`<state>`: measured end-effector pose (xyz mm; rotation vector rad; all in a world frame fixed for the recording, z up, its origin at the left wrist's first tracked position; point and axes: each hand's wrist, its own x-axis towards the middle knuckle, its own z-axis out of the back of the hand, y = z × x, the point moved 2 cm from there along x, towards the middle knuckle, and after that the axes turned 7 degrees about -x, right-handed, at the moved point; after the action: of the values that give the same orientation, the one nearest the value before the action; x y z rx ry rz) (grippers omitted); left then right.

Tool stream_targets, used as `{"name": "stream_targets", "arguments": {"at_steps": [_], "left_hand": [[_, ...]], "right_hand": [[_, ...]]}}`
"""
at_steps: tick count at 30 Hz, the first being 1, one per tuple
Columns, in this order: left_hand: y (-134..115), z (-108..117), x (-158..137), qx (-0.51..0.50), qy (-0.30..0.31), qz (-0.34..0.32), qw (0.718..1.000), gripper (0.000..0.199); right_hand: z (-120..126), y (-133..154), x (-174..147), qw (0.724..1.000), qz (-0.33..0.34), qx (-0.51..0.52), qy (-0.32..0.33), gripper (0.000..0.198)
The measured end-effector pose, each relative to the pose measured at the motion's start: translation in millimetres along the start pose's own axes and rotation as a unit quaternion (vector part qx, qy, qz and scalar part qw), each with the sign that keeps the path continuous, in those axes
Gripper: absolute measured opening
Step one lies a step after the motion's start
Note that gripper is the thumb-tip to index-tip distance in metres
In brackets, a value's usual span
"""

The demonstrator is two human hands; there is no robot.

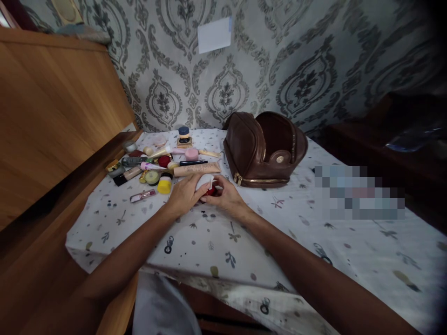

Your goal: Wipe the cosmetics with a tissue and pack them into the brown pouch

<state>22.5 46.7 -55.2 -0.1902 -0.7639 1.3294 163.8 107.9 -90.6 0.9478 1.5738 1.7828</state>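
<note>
Both hands meet over the table just in front of the cosmetics. My left hand (183, 193) is closed on a white wipe (205, 180), pressing it against a small red round container (211, 190). My right hand (227, 197) grips that container from the other side, its fingers curled round it. Most of the container is hidden by the fingers and the wipe. Right behind the hands lies a beige tube (196, 169). A yellow-lidded jar (164, 185) stands to the left of my left hand, with a lip gloss tube (142, 196) further left.
An unzipped brown leather cosmetic bag (244, 149) stands behind and right of my hands. Several jars, brushes and tubes lie at the left back, including a pink-headed brush (191, 154). A wooden cabinet (59, 116) borders the left side. A blurred-out patch (359, 193) covers something at right.
</note>
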Motion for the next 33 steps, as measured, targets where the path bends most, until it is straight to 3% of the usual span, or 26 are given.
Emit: {"name": "stream_targets", "arguments": {"at_steps": [5,13,20,26,30,33], "left_hand": [[2,2,1,0.017,0.0,0.036,0.999,0.046],[4,1,0,0.049,0.003,0.065,0.997,0.049],[-3,-2,-8,0.102,-0.038,-0.014,0.994,0.039],[-19,-3,-13,0.153,-0.039,-0.092,0.983,0.043],[-18,-1,-8,0.146,-0.038,-0.046,0.988,0.042],[-9,2,-3,0.076,-0.044,0.007,0.996,0.041]], "right_hand": [[2,-10,0,0.996,0.009,-0.076,-0.052,0.077],[4,-6,-3,0.982,0.049,-0.157,-0.093,0.078],[8,-1,-5,0.973,0.082,-0.187,-0.109,0.084],[4,7,-10,0.961,0.112,-0.232,-0.104,0.086],[-2,14,-16,0.948,0.13,-0.281,-0.078,0.092],[-4,12,-17,0.945,0.123,-0.298,-0.049,0.097]]}}
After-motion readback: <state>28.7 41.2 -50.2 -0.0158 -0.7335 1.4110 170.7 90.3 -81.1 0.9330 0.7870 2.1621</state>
